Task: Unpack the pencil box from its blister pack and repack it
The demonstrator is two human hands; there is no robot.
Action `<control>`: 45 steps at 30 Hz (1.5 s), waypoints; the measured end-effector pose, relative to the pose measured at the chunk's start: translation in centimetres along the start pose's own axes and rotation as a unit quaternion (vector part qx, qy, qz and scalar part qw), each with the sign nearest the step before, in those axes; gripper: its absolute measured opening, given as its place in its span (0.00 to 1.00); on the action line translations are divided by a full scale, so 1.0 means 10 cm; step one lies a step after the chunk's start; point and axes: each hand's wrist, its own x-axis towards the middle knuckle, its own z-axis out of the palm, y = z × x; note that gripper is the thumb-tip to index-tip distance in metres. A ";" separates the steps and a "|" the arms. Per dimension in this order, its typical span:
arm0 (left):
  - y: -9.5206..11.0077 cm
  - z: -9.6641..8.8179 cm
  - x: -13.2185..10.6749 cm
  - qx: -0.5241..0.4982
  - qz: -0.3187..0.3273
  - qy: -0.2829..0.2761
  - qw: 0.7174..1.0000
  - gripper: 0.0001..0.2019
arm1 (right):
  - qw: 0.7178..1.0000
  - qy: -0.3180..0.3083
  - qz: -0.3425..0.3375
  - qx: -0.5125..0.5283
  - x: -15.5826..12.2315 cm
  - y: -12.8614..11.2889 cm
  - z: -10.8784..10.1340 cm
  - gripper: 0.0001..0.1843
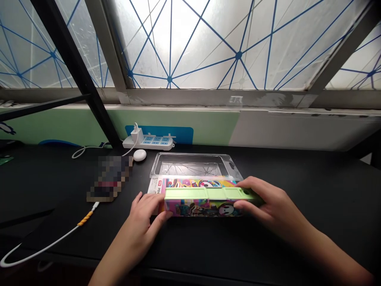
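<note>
A colourful pencil box (205, 200) with a light green edge and cartoon print stands on its side on the black desk (312, 190). My left hand (145, 216) grips its left end, thumb at the front and fingers curled behind. My right hand (264, 202) wraps over its right end from above. Just behind the box lies a printed card insert (190, 183). Beyond that sits a clear plastic blister shell (192, 165).
A blurred-out phone (109, 178) lies to the left with a white cable (44, 247) running off the desk front. At the back are a white power strip (151, 142) and a small white round device (139, 155). A black diagonal frame bar (77, 67) crosses the window.
</note>
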 end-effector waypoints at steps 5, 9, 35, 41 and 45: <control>0.01 0.00 0.04 0.007 -0.011 -0.023 1.000 0.13 | 0.996 -0.036 -0.021 -0.077 0.21 0.00 0.10 0.15; -0.03 0.02 0.04 0.028 -0.029 -0.024 0.999 0.16 | 0.989 -0.073 -0.039 -0.127 0.26 -0.16 0.28 0.15; -0.03 0.06 -0.02 -0.019 0.005 0.019 1.000 0.45 | 0.993 0.016 -0.068 -0.097 0.56 -0.49 0.64 0.11; 0.02 -0.05 0.01 -0.039 0.008 -0.038 0.998 0.33 | 0.972 0.119 -0.176 -0.102 0.46 -0.56 0.43 0.08; -0.02 -0.06 -0.02 -0.044 -0.018 -0.019 0.999 0.32 | 0.980 0.024 -0.191 -0.040 0.30 -0.77 0.09 0.09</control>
